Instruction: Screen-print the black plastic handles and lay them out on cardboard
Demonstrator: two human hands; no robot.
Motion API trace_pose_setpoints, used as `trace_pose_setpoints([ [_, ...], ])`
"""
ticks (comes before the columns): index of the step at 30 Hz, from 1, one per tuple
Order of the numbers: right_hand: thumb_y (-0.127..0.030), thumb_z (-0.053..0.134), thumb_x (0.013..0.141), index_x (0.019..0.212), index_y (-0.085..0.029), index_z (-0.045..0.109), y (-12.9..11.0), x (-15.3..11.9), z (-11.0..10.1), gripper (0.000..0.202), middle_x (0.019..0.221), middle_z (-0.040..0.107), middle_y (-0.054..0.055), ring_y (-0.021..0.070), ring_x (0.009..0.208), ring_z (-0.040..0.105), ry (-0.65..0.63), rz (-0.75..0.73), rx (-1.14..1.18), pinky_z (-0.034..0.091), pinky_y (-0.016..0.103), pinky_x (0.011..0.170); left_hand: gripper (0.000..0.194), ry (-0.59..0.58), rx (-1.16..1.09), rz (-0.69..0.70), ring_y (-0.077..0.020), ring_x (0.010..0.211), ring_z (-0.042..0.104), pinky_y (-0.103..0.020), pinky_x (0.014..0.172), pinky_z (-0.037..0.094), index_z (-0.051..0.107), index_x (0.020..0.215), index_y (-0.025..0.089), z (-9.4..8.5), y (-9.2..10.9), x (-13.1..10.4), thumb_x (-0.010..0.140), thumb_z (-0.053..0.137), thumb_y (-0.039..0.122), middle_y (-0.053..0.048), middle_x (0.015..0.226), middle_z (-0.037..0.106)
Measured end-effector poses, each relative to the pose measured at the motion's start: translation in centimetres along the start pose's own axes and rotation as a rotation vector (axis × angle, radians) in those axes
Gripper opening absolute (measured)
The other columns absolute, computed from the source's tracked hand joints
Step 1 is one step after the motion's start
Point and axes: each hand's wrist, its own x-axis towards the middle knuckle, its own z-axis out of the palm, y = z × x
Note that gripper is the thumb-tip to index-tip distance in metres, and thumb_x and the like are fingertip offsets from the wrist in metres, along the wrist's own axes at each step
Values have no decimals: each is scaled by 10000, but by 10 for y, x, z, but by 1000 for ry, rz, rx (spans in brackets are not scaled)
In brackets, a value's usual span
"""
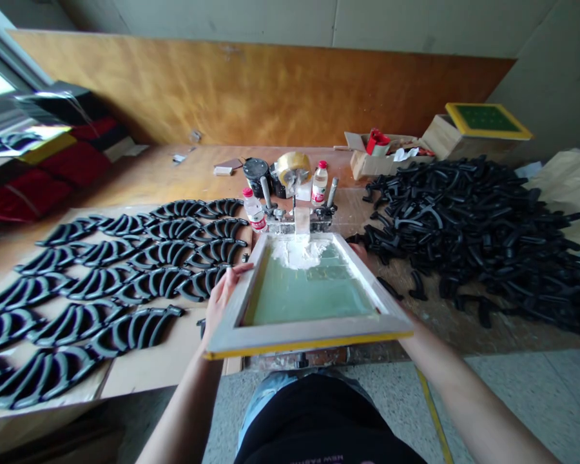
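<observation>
A screen-printing frame with a pale green mesh is tilted up in front of me. White ink lies thick at the mesh's far end. My left hand is at the frame's left side, its visible fingers stretched towards the edge; the rest passes out of sight behind it. Beyond the right bar only a little of my right hand shows, and the frame hides its grip. A metal clamp stand bears the frame's far end.
Rows of black curved parts lie on cardboard at left. A big heap of loose black parts covers the right. Behind the clamp are two red-capped bottles, a black tub and a tape roll. Cartons stand farther back.
</observation>
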Motion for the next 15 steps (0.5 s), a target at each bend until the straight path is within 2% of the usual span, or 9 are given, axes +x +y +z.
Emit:
trace_pose_setpoints([
  [2, -164, 411, 930, 1315, -165, 546, 5, 20, -14, 408, 1203, 609, 150, 279, 1130, 561, 111, 73, 14, 458, 484, 981, 583, -30, 92, -77, -202, 880, 623, -262, 740, 487, 704, 1131, 201, -5, -25, -9, 799, 565, 660, -55, 1027, 698],
  [3, -183, 459, 919, 1340, -156, 524, 1, 31, -17, 427, 1275, 566, 165, 286, 1198, 521, 170, 68, 33, 432, 481, 1023, 605, -44, 114, -108, -206, 895, 624, -261, 744, 484, 680, 1190, 210, -6, -39, -12, 782, 596, 649, -56, 1047, 697],
  [5, -206, 589, 867, 1393, -171, 469, -21, 54, -16, 540, 1397, 471, 155, 290, 1311, 420, 237, -40, 65, 374, 465, 1095, 708, -71, 141, -167, -197, 836, 629, -263, 710, 478, 569, 1347, 226, -5, -67, -13, 768, 626, 628, -52, 992, 702],
  [6, -198, 636, 840, 1401, -185, 457, -34, 65, -12, 589, 1417, 451, 142, 288, 1327, 396, 225, -119, 62, 362, 456, 1106, 755, -81, 164, -188, -190, 786, 626, -264, 685, 474, 508, 1405, 228, -4, -79, -12, 771, 624, 622, -44, 929, 700],
  [8, -161, 658, 823, 1336, -184, 512, -61, 80, 1, 534, 1330, 523, 132, 279, 1251, 457, 113, -230, 7, 402, 431, 1055, 782, -96, 222, -207, -183, 721, 616, -271, 656, 470, 445, 1451, 226, -2, -99, -8, 790, 598, 616, -26, 834, 683],
  [10, -132, 630, 838, 1171, -155, 603, -78, 82, 13, 335, 1134, 622, 124, 262, 1088, 545, -32, -252, -70, 454, 390, 950, 753, -98, 251, -206, -194, 750, 630, -287, 683, 483, 463, 1439, 226, -1, -111, -4, 801, 581, 610, -30, 841, 684],
  [13, -94, 569, 852, 961, -140, 638, -84, 63, 22, 137, 942, 656, 109, 237, 934, 577, -160, -294, -134, 460, 343, 843, 702, -77, 251, -201, -221, 835, 654, -323, 762, 504, 524, 1391, 235, -1, -118, -3, 794, 594, 599, -50, 908, 700],
  [15, -57, 538, 832, 908, -146, 637, -80, 43, 17, 153, 913, 658, 99, 225, 907, 577, -209, -435, -119, 447, 322, 813, 671, -51, 227, -196, -239, 870, 661, -341, 788, 512, 568, 1347, 233, 0, -118, -4, 780, 614, 589, -62, 929, 709],
])
